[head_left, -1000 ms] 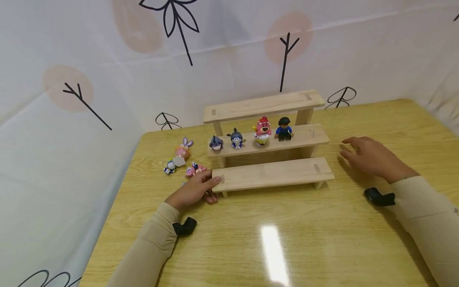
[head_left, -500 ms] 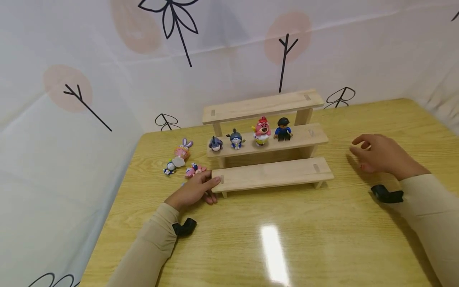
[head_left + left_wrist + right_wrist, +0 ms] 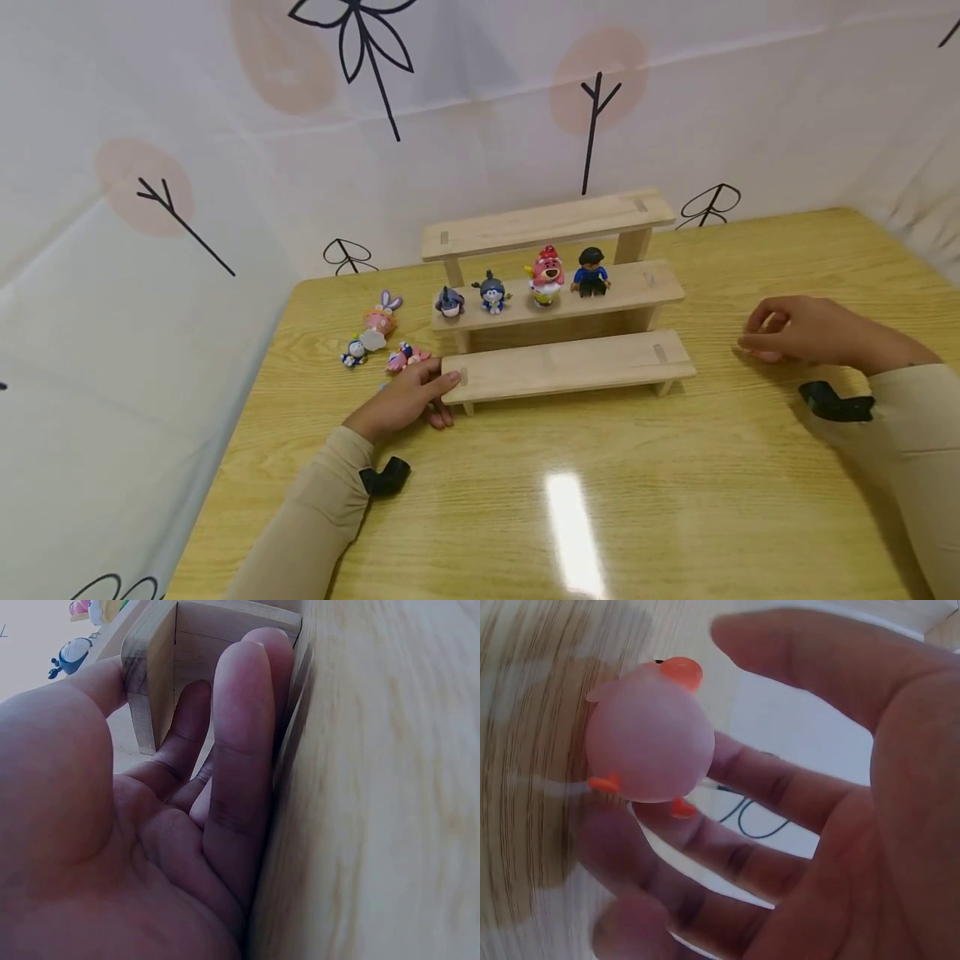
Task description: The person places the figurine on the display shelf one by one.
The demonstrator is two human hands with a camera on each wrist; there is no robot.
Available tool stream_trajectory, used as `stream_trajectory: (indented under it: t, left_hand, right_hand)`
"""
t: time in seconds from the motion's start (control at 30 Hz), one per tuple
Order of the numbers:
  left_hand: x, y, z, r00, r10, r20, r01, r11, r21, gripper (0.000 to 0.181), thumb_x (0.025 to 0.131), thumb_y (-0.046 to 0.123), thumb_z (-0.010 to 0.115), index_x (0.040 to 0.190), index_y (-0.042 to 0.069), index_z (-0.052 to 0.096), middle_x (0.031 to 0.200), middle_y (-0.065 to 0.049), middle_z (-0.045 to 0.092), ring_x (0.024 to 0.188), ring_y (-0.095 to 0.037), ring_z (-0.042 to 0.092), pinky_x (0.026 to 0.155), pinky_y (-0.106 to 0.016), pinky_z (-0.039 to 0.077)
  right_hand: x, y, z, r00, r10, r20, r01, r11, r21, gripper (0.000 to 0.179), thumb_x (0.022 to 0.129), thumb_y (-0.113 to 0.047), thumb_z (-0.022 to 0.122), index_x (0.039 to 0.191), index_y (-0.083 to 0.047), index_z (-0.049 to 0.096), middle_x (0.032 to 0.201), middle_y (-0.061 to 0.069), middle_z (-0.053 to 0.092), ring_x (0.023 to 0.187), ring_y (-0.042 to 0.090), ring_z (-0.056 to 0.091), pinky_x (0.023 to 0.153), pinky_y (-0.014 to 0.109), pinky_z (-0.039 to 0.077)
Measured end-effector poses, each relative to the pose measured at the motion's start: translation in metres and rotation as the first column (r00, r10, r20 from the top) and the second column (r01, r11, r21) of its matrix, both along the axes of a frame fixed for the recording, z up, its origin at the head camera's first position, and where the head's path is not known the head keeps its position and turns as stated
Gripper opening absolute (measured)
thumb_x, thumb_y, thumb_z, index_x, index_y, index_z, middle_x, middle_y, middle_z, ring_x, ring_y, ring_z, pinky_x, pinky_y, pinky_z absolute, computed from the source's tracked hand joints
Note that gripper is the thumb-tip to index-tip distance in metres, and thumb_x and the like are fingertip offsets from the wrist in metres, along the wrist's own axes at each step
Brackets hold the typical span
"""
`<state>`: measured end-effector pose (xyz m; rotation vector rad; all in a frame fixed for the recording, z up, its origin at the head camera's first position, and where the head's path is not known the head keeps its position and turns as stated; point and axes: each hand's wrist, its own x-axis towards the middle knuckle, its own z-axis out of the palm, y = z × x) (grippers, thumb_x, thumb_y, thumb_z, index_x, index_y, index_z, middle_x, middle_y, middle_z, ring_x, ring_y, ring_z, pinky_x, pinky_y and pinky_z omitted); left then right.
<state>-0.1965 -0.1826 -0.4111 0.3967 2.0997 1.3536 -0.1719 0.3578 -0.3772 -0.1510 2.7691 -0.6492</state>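
Note:
My left hand (image 3: 405,396) holds the left end of a three-step wooden display stand (image 3: 570,367), thumb on the lowest board and fingers beside and below it. In the left wrist view its fingers (image 3: 244,742) lie along the tabletop by the board's end. To the right of the stand, my right hand (image 3: 810,333) reaches low over the table with loosely bent fingers. In the right wrist view a round pink bird toy (image 3: 651,735) with orange beak and feet is close to the table, fingers beside and behind it, thumb held apart. The hand mostly hides this toy in the head view.
On the middle step stand a grey donkey figure (image 3: 450,302), a dark-haired figure (image 3: 492,293), a pink bear figure (image 3: 546,279) and a blue-shirted toy man (image 3: 592,273). Left of the stand lie a rabbit-eared figure (image 3: 381,321), a small blue figure (image 3: 354,351) and a pink figure (image 3: 406,357).
My right hand has moved to the right and lower toward the table, its fingers bending more. The left hand stays on the stand, and the figures keep their places.

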Motion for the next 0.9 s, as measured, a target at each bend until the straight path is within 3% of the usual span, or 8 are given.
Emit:
stream_trajectory:
  t: [0.2,0.37,0.6,0.73,0.9]
  left_hand:
    - [0.0,0.0,0.0,1.0,0.002,-0.009,-0.002,1.0,0.005,0.045,0.105,0.044,0.049,0.123,0.003,0.054,0.086,-0.014,0.07,0.071,-0.018,0.071,0.066,-0.034,0.061]
    - [0.001,0.0,-0.001,1.0,0.001,-0.006,-0.001,1.0,-0.011,0.046,0.105,0.045,0.048,0.123,0.003,0.054,0.086,-0.013,0.07,0.071,-0.018,0.072,0.066,-0.034,0.061]
    - [0.001,-0.001,-0.002,1.0,0.007,-0.011,-0.007,1.0,-0.01,0.047,0.103,0.048,0.05,0.124,0.007,0.055,0.086,-0.013,0.07,0.072,-0.019,0.072,0.067,-0.035,0.062]
    - [0.002,-0.002,-0.003,1.0,-0.001,0.0,0.001,1.0,0.002,0.047,0.104,0.047,0.049,0.126,0.007,0.054,0.088,-0.013,0.069,0.073,-0.019,0.072,0.068,-0.036,0.062]
    - [0.002,-0.002,-0.003,1.0,0.002,-0.01,-0.001,1.0,0.011,0.048,0.103,0.048,0.05,0.127,0.008,0.055,0.089,-0.013,0.069,0.073,-0.019,0.072,0.068,-0.035,0.062]
  right_hand:
    - [-0.001,-0.004,-0.001,0.998,0.049,-0.026,-0.05,0.999,-0.011,0.038,0.091,-0.035,0.074,0.114,-0.007,0.065,0.104,0.009,0.067,0.072,0.008,0.058,0.064,0.028,0.048]
    - [-0.002,-0.007,-0.004,0.998,0.061,-0.028,-0.061,0.998,0.0,0.027,0.093,-0.033,0.071,0.108,-0.01,0.068,0.098,0.002,0.068,0.075,0.005,0.056,0.065,0.026,0.047]
    - [-0.003,-0.013,-0.004,0.989,0.062,-0.137,-0.066,0.998,-0.024,0.015,0.098,-0.021,0.066,0.105,-0.008,0.068,0.096,0.002,0.067,0.076,0.006,0.059,0.063,0.025,0.048]
    - [0.0,-0.022,0.0,0.972,0.032,-0.232,-0.052,0.995,-0.08,0.015,0.097,-0.021,0.068,0.106,-0.009,0.068,0.098,0.006,0.066,0.074,0.0,0.058,0.059,0.024,0.049]
    - [0.004,-0.034,0.012,0.939,-0.088,-0.333,0.036,0.986,-0.16,0.023,0.095,-0.031,0.07,0.108,-0.012,0.067,0.101,0.0,0.065,0.077,-0.014,0.053,0.058,0.023,0.048]
